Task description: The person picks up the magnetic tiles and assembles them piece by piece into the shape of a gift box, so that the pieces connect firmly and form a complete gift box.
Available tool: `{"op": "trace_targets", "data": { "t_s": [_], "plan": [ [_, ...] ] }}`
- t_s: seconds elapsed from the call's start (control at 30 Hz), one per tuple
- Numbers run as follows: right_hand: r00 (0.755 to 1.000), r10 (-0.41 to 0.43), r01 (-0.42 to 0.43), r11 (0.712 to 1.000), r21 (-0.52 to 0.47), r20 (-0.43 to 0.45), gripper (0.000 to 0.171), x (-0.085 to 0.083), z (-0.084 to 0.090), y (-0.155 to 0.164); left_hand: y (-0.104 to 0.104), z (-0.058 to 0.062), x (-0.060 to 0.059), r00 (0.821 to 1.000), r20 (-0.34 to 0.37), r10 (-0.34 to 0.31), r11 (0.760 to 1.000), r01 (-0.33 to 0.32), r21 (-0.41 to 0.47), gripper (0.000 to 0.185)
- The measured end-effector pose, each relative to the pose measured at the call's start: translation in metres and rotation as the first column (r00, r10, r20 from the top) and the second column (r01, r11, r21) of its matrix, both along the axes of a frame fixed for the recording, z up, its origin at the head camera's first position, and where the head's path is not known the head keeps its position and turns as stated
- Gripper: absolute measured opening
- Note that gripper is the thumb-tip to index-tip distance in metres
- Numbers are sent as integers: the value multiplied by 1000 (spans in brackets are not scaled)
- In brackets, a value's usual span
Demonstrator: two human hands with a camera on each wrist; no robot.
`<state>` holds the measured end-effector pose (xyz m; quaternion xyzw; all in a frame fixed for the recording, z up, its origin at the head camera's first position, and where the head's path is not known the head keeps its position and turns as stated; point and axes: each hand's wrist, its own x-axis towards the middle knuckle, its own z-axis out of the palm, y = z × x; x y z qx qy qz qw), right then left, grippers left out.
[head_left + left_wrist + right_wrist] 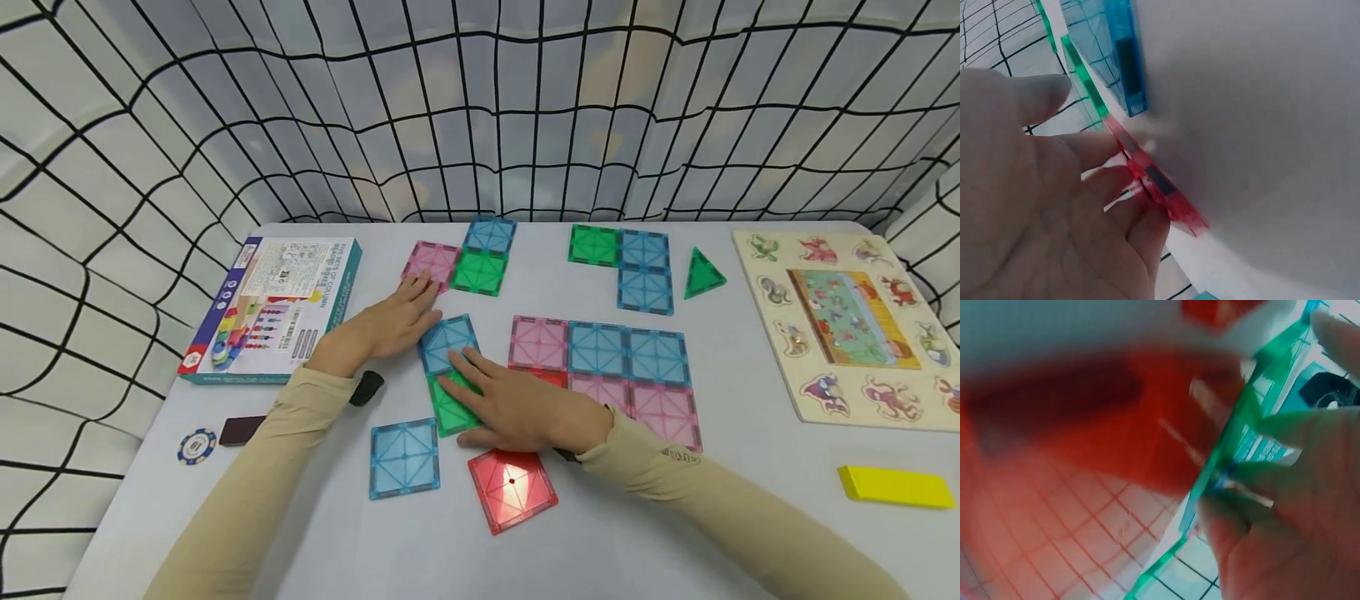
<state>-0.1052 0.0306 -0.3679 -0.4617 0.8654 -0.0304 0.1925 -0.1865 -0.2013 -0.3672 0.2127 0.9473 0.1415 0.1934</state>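
Observation:
My left hand (390, 323) reaches forward with its fingers extended, fingertips on the near edge of a pink magnetic tile (435, 257). That tile sits beside a green one (476, 272) with a blue one (491, 234) behind it. In the left wrist view the fingers lie flat against the pink tile (1161, 181). Stretched toward the left, my right hand (525, 406) rests its fingers on a green tile (450, 412) joined to a blue tile (444, 340). The right wrist view shows spread fingers against the green tile's edge (1229, 434).
A loose blue tile (405, 460) and a red tile (512, 487) lie nearest me. Right of centre is a block of joined tiles (628, 354). A boxed toy (277, 304) stands left; a wooden puzzle board (780, 333) and yellow block (896, 487) are right. Black netting (480, 112) borders the table.

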Motion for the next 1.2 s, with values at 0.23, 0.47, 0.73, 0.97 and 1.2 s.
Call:
{"op": "trace_targets", "data": {
  "t_s": [0.23, 0.47, 0.73, 0.97, 1.2],
  "plan": [
    [992, -118, 118, 993, 3, -52, 82, 12, -3, 0, 11, 2, 23, 998, -50, -35, 999, 36, 21, 75],
    [979, -131, 147, 984, -99, 155, 73, 1, 4, 30, 25, 3, 55, 982, 53, -182, 981, 178, 71, 97],
    [957, -107, 176, 953, -247, 268, 62, 2, 13, 76, 32, 1, 66, 987, 70, -144, 988, 139, 60, 116],
    [985, 143, -103, 942, -319, 102, 58, 41, 8, 87, 39, -2, 70, 988, 54, -146, 987, 141, 78, 118],
    [973, 188, -213, 954, -211, -133, 55, 73, -2, 91, 41, -2, 71, 989, 48, -143, 988, 139, 70, 118]
  ]
}}
